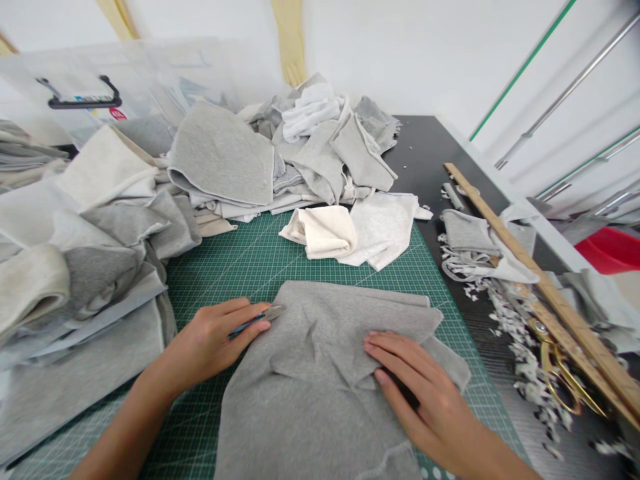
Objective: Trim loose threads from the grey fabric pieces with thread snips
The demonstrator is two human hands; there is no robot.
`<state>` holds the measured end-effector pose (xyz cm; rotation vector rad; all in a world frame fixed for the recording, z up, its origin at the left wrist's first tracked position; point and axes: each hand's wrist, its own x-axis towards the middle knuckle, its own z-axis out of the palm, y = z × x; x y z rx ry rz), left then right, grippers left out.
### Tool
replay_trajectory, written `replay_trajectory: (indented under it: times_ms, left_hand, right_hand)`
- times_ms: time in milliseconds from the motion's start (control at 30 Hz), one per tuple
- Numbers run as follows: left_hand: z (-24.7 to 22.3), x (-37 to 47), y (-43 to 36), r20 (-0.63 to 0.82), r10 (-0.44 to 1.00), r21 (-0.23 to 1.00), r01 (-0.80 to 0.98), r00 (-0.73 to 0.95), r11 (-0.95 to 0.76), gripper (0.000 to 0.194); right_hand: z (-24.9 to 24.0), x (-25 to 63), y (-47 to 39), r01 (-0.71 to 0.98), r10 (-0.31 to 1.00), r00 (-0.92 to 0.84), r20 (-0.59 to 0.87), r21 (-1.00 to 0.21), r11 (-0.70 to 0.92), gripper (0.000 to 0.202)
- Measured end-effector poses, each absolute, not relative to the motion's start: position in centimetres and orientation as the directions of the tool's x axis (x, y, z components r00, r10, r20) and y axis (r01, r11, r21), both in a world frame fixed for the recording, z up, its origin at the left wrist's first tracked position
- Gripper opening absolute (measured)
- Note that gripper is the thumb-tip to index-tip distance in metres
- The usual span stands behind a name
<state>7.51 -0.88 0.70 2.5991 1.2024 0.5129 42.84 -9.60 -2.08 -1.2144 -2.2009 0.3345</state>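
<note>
A large piece of grey fabric [310, 400] lies wrinkled on the green cutting mat [235, 267] in front of me. At the fabric's upper left edge, my left hand [220, 337] is closed on a small blue-handled tool with a metal tip [275, 312], pinched between thumb and fingers. The tip touches or hovers over the cloth; I cannot tell which. My right hand [420, 383] rests on the fabric's right side, its fingers stretched and the thumb a little apart.
Heaps of grey and white cloth [220, 153] stand at the left and back. Cream cloth [325, 230] lies on the mat. Wooden rulers [520, 247], gold scissors [555, 367] and scraps lie right. Behind is a clear box [135, 100].
</note>
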Motion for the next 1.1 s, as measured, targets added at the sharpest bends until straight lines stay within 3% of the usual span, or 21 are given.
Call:
replay_trajectory:
  times_ms: [1100]
  left_hand:
    - [1.21, 7.94, -1.05, 0.208, 0.758, 0.314, 0.692, 0.618, -0.650, 0.026]
  right_hand:
    - [-2.22, 42.95, -9.80, 0.672, 0.829, -0.427, 0.360, -0.487, 0.558, 0.044]
